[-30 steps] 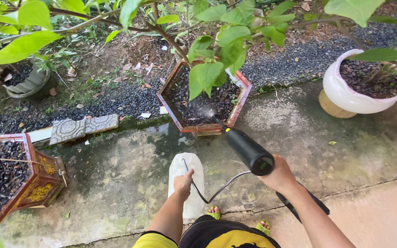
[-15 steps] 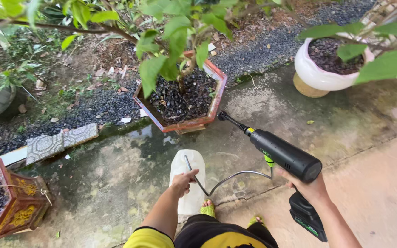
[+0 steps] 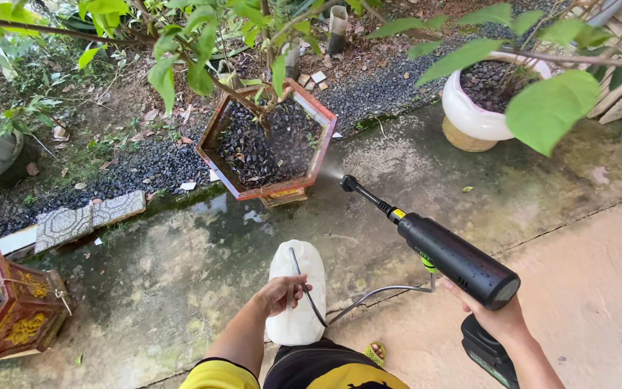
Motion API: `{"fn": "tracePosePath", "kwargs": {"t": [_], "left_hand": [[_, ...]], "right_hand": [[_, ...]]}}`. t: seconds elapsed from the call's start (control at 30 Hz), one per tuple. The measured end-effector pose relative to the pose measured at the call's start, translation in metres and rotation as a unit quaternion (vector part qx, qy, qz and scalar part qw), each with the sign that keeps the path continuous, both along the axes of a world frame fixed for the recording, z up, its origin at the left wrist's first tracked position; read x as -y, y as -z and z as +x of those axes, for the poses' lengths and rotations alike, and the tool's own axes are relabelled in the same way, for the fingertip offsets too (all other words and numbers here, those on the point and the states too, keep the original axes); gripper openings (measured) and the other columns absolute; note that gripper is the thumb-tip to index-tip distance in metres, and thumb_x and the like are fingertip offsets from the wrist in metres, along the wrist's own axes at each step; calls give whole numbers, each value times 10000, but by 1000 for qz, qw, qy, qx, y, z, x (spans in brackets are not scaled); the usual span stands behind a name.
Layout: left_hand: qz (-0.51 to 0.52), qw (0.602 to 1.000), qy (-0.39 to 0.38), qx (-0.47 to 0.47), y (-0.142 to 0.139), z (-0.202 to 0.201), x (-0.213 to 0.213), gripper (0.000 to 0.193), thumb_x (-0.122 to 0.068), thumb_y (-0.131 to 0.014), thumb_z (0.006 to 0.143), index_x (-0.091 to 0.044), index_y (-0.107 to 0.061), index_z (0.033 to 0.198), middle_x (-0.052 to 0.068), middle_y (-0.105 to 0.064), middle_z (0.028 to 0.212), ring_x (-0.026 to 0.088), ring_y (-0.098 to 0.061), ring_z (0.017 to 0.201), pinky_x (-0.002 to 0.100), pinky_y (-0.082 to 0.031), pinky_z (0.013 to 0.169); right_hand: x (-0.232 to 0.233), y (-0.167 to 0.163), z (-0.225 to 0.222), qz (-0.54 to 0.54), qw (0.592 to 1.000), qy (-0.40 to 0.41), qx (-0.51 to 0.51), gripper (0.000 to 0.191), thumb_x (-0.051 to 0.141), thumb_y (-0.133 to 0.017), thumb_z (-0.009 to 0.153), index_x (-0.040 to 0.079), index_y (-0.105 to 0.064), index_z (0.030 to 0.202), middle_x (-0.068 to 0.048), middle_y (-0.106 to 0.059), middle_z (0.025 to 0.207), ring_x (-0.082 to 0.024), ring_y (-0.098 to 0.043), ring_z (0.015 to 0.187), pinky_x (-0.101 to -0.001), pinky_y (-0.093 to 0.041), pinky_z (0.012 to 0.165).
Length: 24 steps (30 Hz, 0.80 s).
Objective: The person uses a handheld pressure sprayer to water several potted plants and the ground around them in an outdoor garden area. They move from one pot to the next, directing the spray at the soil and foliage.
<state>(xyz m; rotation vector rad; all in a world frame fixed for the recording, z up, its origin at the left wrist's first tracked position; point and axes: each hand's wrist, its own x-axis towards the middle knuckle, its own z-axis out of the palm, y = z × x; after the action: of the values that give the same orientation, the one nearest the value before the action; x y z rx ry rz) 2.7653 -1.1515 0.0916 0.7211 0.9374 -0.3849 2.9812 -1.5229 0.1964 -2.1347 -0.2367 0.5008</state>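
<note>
The right hand (image 3: 498, 317) is clenched around the handle of a black battery sprayer gun (image 3: 455, 256), at about 4 o'clock in the head view. The gun's thin lance (image 3: 367, 196) points up toward 11 o'clock, and its nozzle sits just beside the lower right edge of a hexagonal red planter (image 3: 271, 191). A faint mist shows between the nozzle and the planter's rim. The planter holds dark gravel and a small leafy tree (image 3: 188, 50), and it stands on the wet concrete path (image 3: 181, 274), at the border with a strip of black gravel (image 3: 145, 162).

The left hand (image 3: 282, 294) is at 6 o'clock, its grip closed on the top of a white plastic jug (image 3: 298, 288) that hangs upright in front of the person's legs. A thin grey hose (image 3: 376, 292) runs from the mouth of the jug, loops past the left hand and goes across to the underside of the gun.

At 2 o'clock a round white pot (image 3: 469, 115) filled with dark gravel stands on a yellowish base, well apart from the nozzle. At 8 o'clock an ornate red and gold planter (image 3: 16, 317) stands at the frame's edge, and near it, at 9 o'clock, a patterned grey paving tile (image 3: 88, 216) lies beside the gravel. A yellow shirt hem (image 3: 217, 376) and a green sandal (image 3: 376, 353) show at the bottom edge
</note>
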Motion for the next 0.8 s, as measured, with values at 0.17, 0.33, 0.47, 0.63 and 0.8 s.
{"fn": "tracePosePath", "kwargs": {"t": [0.17, 0.33, 0.47, 0.63, 0.8], "left_hand": [[76, 996, -32, -33, -1, -1, 36, 416, -447, -775, 877, -45, -677, 925, 12, -727, 821, 81, -427, 486, 277, -362, 442], [89, 993, -68, -46, 2, -3, 68, 585, -600, -780, 868, -21, -705, 901, 10, -563, 759, 97, -370, 457, 292, -357, 420], [107, 987, -99, -72, -2, -9, 82, 571, -602, -746, 854, -33, -703, 874, 32, -649, 796, 102, -328, 442, 291, -340, 418], [116, 983, -123, -70, -12, -13, 95, 543, -596, -718, 850, -55, -672, 856, 47, -735, 851, 103, -323, 442, 291, -330, 417], [119, 979, -149, -70, -16, -12, 102, 598, -657, -697, 851, -64, -621, 839, 72, -722, 856, 105, -313, 435, 293, -323, 407]], "right_hand": [[30, -3, 1, -6, 1000, 9, -9, 345, 266, -875, 699, 24, -725, 894, -13, -703, 692, -132, -610, 511, -327, -520, 491], [46, -2, -4, 7, 999, -39, 10, 346, 265, -908, 706, 7, -724, 844, -43, -647, 620, -142, -583, 502, -320, -482, 489], [48, -4, -7, 25, 998, -55, 0, 273, 254, -877, 720, 44, -763, 852, -9, -662, 610, -118, -589, 522, -307, -470, 508], [40, -8, -1, 33, 993, -92, 68, 283, 229, -882, 723, 30, -771, 889, -32, -737, 704, -119, -651, 619, -307, -518, 587], [26, -8, 8, 93, 984, -122, 92, 291, 217, -854, 733, 33, -774, 944, -53, -789, 777, -121, -703, 681, -314, -558, 640]]}}
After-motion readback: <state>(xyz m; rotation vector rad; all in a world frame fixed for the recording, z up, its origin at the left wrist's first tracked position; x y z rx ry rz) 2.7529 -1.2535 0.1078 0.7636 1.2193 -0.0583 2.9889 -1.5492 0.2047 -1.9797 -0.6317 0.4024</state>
